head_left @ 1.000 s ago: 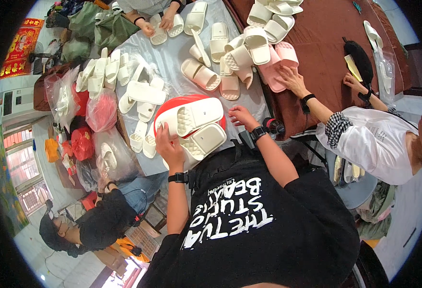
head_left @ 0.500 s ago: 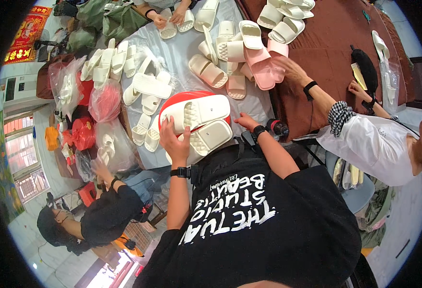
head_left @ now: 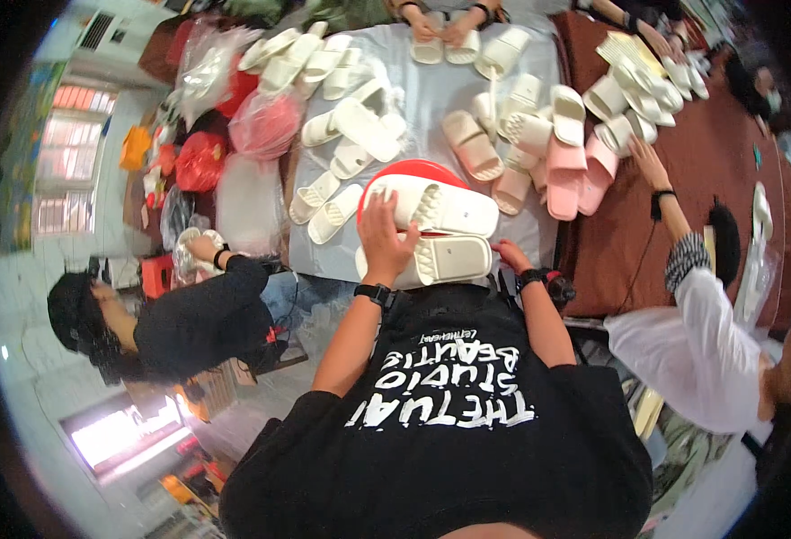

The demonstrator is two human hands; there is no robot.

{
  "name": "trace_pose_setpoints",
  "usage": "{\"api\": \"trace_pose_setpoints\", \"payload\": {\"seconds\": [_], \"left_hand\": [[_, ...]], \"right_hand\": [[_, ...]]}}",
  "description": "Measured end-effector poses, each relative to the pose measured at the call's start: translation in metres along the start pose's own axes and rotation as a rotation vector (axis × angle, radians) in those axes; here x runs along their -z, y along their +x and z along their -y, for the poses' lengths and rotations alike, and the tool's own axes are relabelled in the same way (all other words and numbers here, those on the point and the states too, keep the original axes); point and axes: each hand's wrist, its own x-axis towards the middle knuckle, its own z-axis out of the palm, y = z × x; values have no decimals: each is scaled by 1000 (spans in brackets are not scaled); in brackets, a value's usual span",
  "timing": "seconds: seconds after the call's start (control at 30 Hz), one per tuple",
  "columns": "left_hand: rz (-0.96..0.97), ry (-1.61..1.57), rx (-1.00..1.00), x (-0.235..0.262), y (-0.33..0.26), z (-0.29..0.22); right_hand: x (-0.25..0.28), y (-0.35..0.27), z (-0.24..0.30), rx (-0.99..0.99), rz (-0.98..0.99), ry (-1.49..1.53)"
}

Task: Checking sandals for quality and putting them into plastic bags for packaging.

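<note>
Both hands, left hand (head_left: 385, 235) spread, right hand (head_left: 509, 255) curled, grip two white slippers (head_left: 440, 234) over one red bag (head_left: 413, 171).

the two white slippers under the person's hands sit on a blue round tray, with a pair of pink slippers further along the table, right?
Not quite: in the head view the round tray under the two white slippers is red, not blue. The pink slippers do lie further along the table.

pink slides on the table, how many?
2. Both pink slides lie side by side right of centre on the table, at the edge of the brown cloth: one to the left, the other just right of it. More may be hidden under the white pile.
</note>
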Motion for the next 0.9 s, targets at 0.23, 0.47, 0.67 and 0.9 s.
{"api": "trace_pose_setpoints", "payload": {"seconds": [0.23, 0.47, 0.67, 0.9], "left_hand": [[-90, -64, 12, 3, -6, 0], [-88, -74, 10, 12, -2, -6], [-130, -72, -10, 5, -7, 7], [-106, -74, 3, 1, -5, 5]], "right_hand": [[14, 38, -26, 306, 173, -323], [28, 92, -58, 25, 230, -94], [15, 82, -50, 422, 213, -443], [11, 38, -24, 132, 93, -70]]}}
